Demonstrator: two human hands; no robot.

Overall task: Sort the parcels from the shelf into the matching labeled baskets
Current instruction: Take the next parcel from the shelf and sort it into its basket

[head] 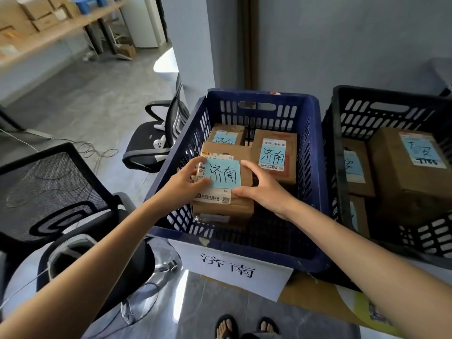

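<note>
A cardboard parcel [241, 152] with a light blue handwritten note sits inside the dark blue basket [315, 182], on top of another box. My left hand [187, 181] holds its left edge, thumb on the note. My right hand [263, 188] grips its right edge, fingers curled over the side. Two more parcels [276, 155] with matching blue notes lie behind it in the same basket. A white paper label [232, 265] with the same two characters hangs on the basket's front wall.
A black basket [342, 167] at the right holds several parcels with different blue notes. Black mesh office chairs [56, 192] stand at the left and behind. Cables lie on the grey floor. A wooden shelf [49, 33] with cartons runs along the far left.
</note>
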